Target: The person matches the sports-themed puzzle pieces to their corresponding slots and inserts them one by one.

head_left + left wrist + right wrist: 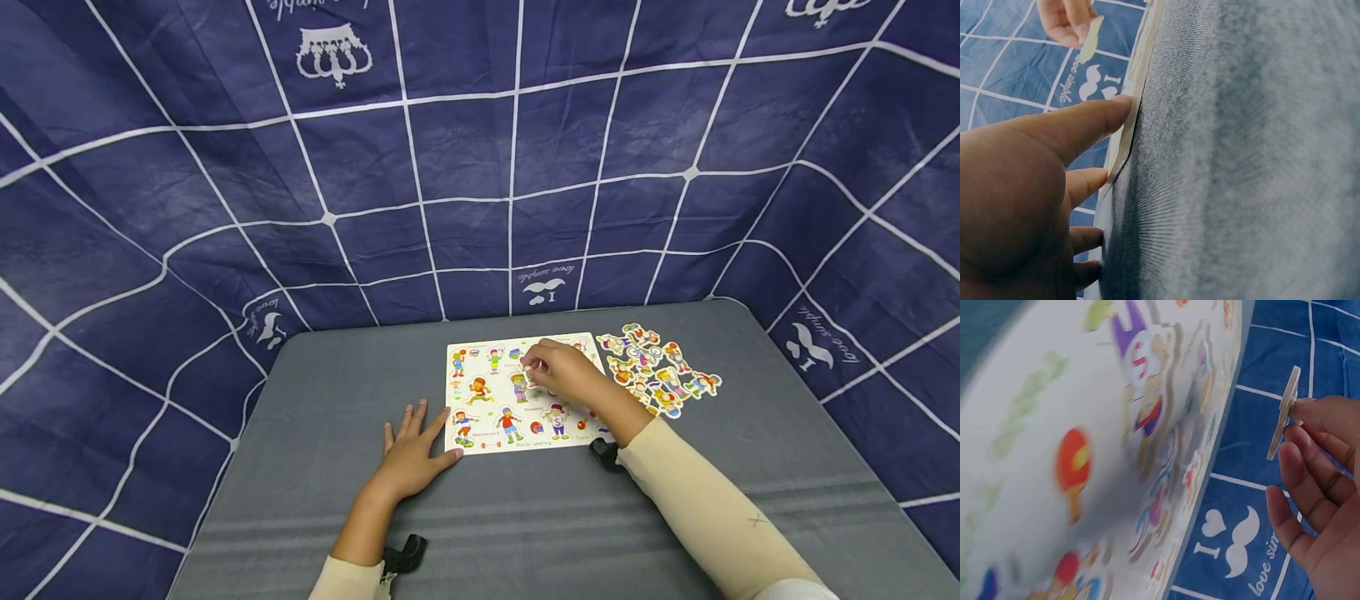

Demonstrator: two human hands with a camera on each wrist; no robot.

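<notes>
A white wooden puzzle board (480, 367), printed with sport figures, lies on the table in the head view. My left hand (411, 458) is spread flat at its left edge; in the left wrist view the thumb (1100, 122) and index finger touch the board's edge. Over the upper middle of the board, my right hand (564, 371) pinches a thin wooden puzzle piece (1284, 415) between thumb and fingers. The right wrist view shows that piece edge-on, raised off the board; its printed face is hidden.
Several loose figure-shaped puzzle pieces (667, 375) are heaped just right of the board, some overlapping. Grey cloth covers the table (525, 517). A dark blue curtain with white lines (465, 233) hangs behind it and at both sides.
</notes>
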